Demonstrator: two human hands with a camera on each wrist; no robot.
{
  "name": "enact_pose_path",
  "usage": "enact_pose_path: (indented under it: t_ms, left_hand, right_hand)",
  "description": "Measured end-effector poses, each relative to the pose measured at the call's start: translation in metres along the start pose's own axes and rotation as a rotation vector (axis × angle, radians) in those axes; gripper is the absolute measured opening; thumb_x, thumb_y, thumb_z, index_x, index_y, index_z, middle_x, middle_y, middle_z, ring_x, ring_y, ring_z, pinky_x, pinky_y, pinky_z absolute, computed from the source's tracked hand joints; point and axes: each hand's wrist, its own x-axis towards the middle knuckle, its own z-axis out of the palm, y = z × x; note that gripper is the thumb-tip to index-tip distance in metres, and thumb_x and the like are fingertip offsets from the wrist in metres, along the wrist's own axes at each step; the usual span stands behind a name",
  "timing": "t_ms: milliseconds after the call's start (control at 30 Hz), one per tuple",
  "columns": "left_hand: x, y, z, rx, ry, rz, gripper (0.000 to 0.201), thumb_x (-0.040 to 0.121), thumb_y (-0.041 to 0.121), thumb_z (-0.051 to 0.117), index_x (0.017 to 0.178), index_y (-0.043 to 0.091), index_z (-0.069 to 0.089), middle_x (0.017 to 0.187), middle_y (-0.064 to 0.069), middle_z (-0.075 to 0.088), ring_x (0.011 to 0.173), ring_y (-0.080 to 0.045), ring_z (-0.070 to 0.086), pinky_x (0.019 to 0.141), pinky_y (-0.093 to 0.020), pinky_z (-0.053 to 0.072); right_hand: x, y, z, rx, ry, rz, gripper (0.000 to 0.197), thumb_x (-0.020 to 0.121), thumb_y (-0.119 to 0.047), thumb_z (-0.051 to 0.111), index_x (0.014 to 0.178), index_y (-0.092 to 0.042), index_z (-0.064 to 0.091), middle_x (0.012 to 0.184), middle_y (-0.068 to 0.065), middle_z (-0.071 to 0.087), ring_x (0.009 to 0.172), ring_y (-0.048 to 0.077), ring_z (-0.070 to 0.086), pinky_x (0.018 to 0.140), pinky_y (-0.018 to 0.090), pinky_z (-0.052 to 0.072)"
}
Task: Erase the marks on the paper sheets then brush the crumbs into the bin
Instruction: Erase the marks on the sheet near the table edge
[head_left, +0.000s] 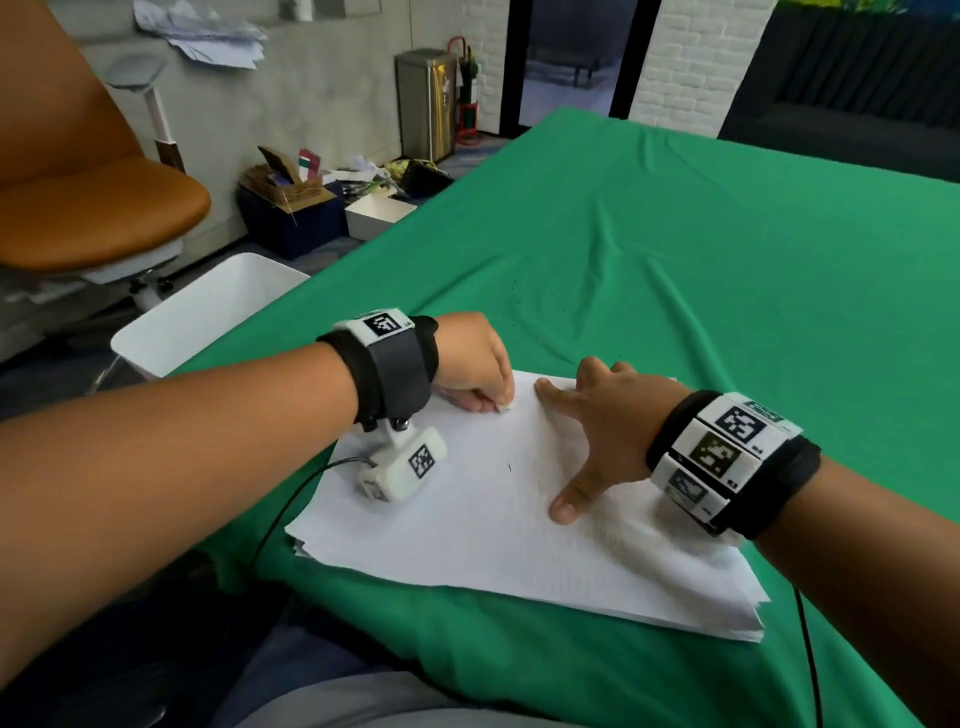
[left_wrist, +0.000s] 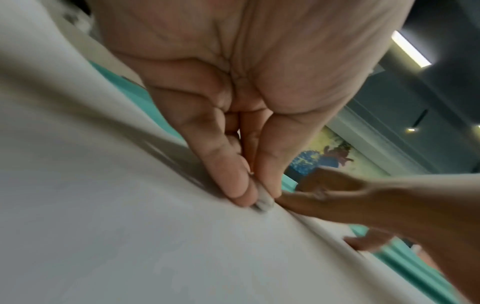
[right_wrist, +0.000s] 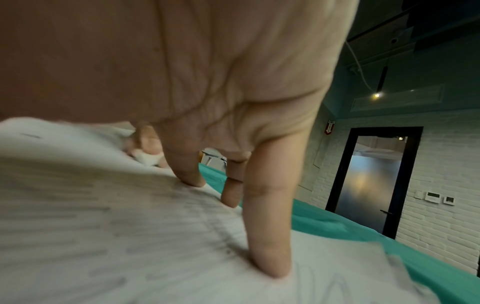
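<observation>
A stack of white paper sheets (head_left: 493, 519) lies on the green cloth near the table's front edge. My left hand (head_left: 475, 371) pinches a small white eraser (head_left: 505, 408) and presses it onto the top sheet near its far left corner; the left wrist view shows the eraser's dirty tip (left_wrist: 263, 202) between thumb and fingers of the left hand (left_wrist: 249, 164). My right hand (head_left: 602, 415) lies spread flat on the sheet, fingers (right_wrist: 267, 236) straight, pressing the paper (right_wrist: 130, 226) down. A short dark mark (head_left: 509, 467) sits mid-sheet. A white bin (head_left: 208, 312) stands on the floor left of the table.
The green-covered table (head_left: 701, 260) stretches far and right, with a few dark specks (head_left: 519, 301) beyond the paper. An orange chair (head_left: 88, 208) stands at the left. Boxes of clutter (head_left: 311, 197) and a steel bin (head_left: 426, 104) sit on the floor behind.
</observation>
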Motion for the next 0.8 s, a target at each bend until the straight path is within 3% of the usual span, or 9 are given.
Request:
enact_pose_path:
  t_ms: [133,267,333,400,467,500,567,667,800]
  left_hand:
    - [0.003,-0.001,0.002,-0.013,0.043,-0.001,0.003,0.081,0.006,0.080,0.080,0.009,0.080,0.081,-0.013,0.078,0.076,-0.019,0.074,0.082,-0.040,0.064]
    - [-0.024,-0.011,0.012,0.065,-0.165,0.006,0.006,0.081,0.008,0.082,0.087,0.008,0.080,0.075,-0.006,0.077,0.068,-0.013,0.070,0.075,-0.029,0.063]
    - [-0.027,-0.012,0.010,0.050,-0.204,-0.008,0.007,0.082,0.007,0.080,0.089,0.006,0.080,0.078,-0.006,0.078,0.071,-0.013,0.070,0.074,-0.026,0.062]
    - [-0.015,-0.010,0.002,0.008,-0.081,-0.019,0.004,0.083,0.004,0.078,0.087,0.005,0.079,0.080,-0.009,0.078,0.072,-0.016,0.070,0.072,-0.026,0.063]
    - [0.001,-0.008,-0.010,-0.015,0.135,-0.020,0.006,0.083,0.001,0.076,0.081,0.007,0.078,0.078,-0.011,0.077,0.070,-0.017,0.070,0.076,-0.034,0.064]
    - [0.007,-0.007,-0.015,-0.064,0.219,-0.019,0.009,0.084,0.000,0.075,0.079,0.008,0.075,0.075,-0.009,0.076,0.067,-0.017,0.070,0.077,-0.037,0.064]
    - [0.004,-0.006,-0.020,-0.306,0.233,-0.032,0.009,0.090,0.000,0.072,0.090,0.009,0.069,0.076,-0.007,0.071,0.065,-0.014,0.067,0.072,-0.033,0.064]
    - [-0.030,-0.008,-0.021,-0.695,0.079,-0.009,0.011,0.097,0.004,0.065,0.108,0.002,0.067,0.083,-0.007,0.067,0.073,-0.017,0.068,0.065,-0.025,0.062]
    - [-0.080,-0.027,-0.008,-0.834,-0.036,-0.008,0.016,0.094,0.008,0.065,0.108,0.001,0.068,0.088,-0.008,0.069,0.081,-0.022,0.071,0.068,-0.029,0.061]
  right_hand:
    - [-0.003,0.001,0.003,0.013,0.019,0.008,0.151,0.029,-0.105,0.060,0.158,-0.048,0.006,0.138,-0.002,0.037,0.126,0.030,0.044,0.098,0.061,0.047]
    - [0.000,0.001,0.002,0.027,0.029,0.026,0.157,0.021,-0.105,0.060,0.158,-0.046,0.010,0.137,-0.003,0.038,0.127,0.029,0.046,0.098,0.061,0.048]
    - [0.000,0.001,0.003,0.020,0.035,0.021,0.158,0.020,-0.106,0.059,0.158,-0.045,0.012,0.137,-0.002,0.039,0.126,0.030,0.046,0.097,0.060,0.049]
    - [-0.001,0.002,0.004,0.014,0.046,0.006,0.155,0.022,-0.106,0.058,0.157,-0.043,0.016,0.136,-0.002,0.040,0.125,0.029,0.047,0.095,0.059,0.050]
    - [-0.003,0.004,0.006,0.019,0.063,-0.007,0.152,0.023,-0.107,0.057,0.155,-0.039,0.022,0.137,-0.002,0.042,0.124,0.029,0.048,0.094,0.058,0.051]
    - [-0.004,0.005,0.006,0.024,0.069,-0.012,0.149,0.025,-0.106,0.058,0.153,-0.037,0.026,0.138,-0.001,0.042,0.124,0.029,0.048,0.094,0.057,0.051]
    - [-0.006,0.006,0.009,0.047,0.084,-0.019,0.141,0.032,-0.103,0.063,0.150,-0.031,0.034,0.140,0.000,0.044,0.124,0.029,0.050,0.097,0.054,0.051]
    - [-0.009,0.010,0.016,0.090,0.105,-0.034,0.136,0.040,-0.099,0.067,0.149,-0.024,0.037,0.144,0.001,0.043,0.127,0.029,0.049,0.101,0.048,0.049]
    - [-0.008,0.013,0.024,0.100,0.128,-0.065,0.134,0.044,-0.100,0.062,0.148,-0.020,0.035,0.145,0.000,0.043,0.128,0.027,0.049,0.104,0.045,0.048]
